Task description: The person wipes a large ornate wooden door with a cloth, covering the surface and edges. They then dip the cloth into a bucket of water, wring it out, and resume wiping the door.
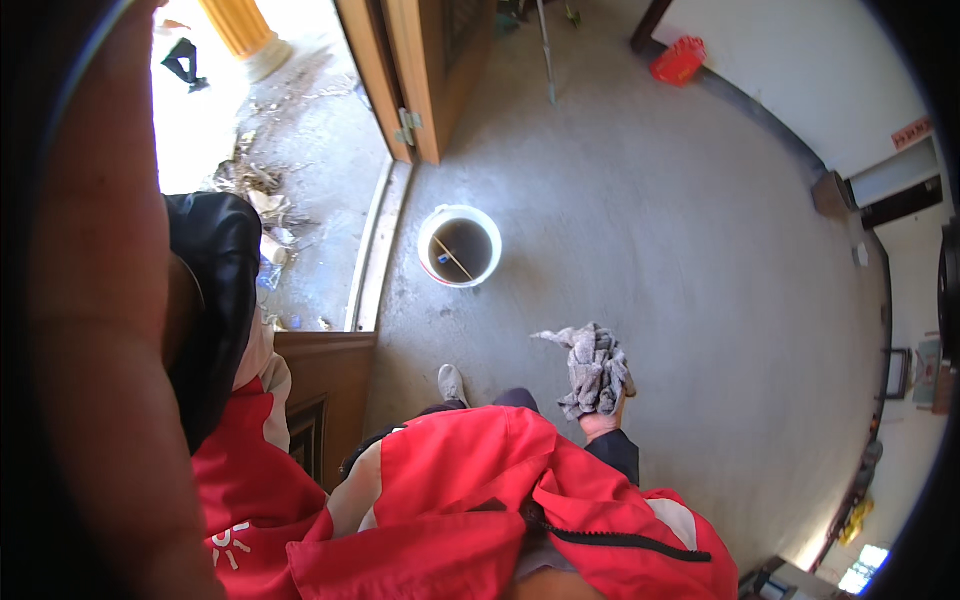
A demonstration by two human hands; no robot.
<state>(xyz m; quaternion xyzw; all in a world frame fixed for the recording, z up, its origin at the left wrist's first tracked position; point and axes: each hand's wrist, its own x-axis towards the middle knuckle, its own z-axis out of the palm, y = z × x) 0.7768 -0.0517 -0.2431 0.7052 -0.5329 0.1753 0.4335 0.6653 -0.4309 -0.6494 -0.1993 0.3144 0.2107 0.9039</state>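
Observation:
My right hand (602,424) grips a crumpled, damp-looking grey cloth (596,371) low in front of me, at the lower right of centre; the cloth hides most of the fingers. Very near the lens, my left hand (105,315) fills the left edge as a blurred shape, its arm raised in a red sleeve with a dark cuff. Whether it holds anything cannot be seen. A white bucket (495,247) of murky brown water stands on the floor by the doorway, with a thin stick and a small blue-and-white piece in it.
A wooden door (427,90) with a metal hinge is at the top. Below the bucket is another door panel (330,367). The pale threshold (379,247) runs between them. Debris (259,180) litters the ground outside. A red object (679,61) lies by the far wall.

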